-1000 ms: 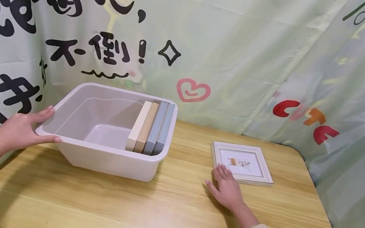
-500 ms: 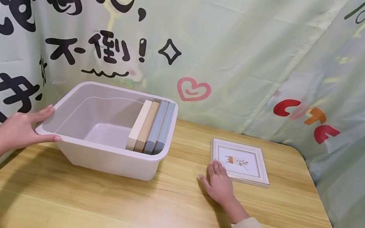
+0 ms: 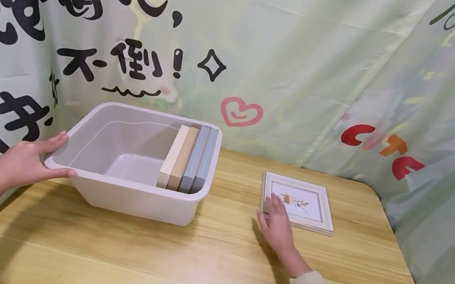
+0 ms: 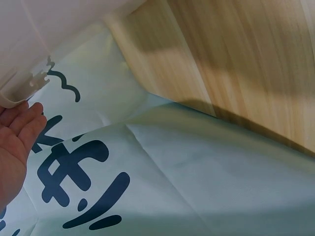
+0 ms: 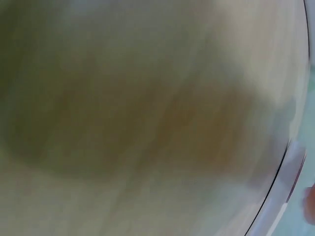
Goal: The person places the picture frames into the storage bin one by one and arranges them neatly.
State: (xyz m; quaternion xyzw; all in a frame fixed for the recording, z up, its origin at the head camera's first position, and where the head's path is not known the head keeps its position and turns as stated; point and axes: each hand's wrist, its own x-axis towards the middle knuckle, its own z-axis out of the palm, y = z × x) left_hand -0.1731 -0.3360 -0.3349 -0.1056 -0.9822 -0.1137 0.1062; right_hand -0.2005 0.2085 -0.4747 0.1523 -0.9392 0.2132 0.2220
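A pale plastic basin stands on the wooden table at the left in the head view. My left hand grips its near left corner, with the thumb along the front rim. In the left wrist view, the fingers of that hand reach under the rim. At the right lies a white picture frame, flat, with a plant picture in it. My right hand is at its near left corner, fingers extended over the frame's edge and thumb beside it. Whether the fingertips touch the frame is hard to tell.
Several flat rectangular pieces, cream, tan and blue, stand on edge at the basin's right side. A printed curtain hangs behind and beside the wooden table.
The picture frame has slid slightly left and turned a little. My right hand moved left with it, then its fingers shifted up over the frame's edge. My left hand stayed on the basin.
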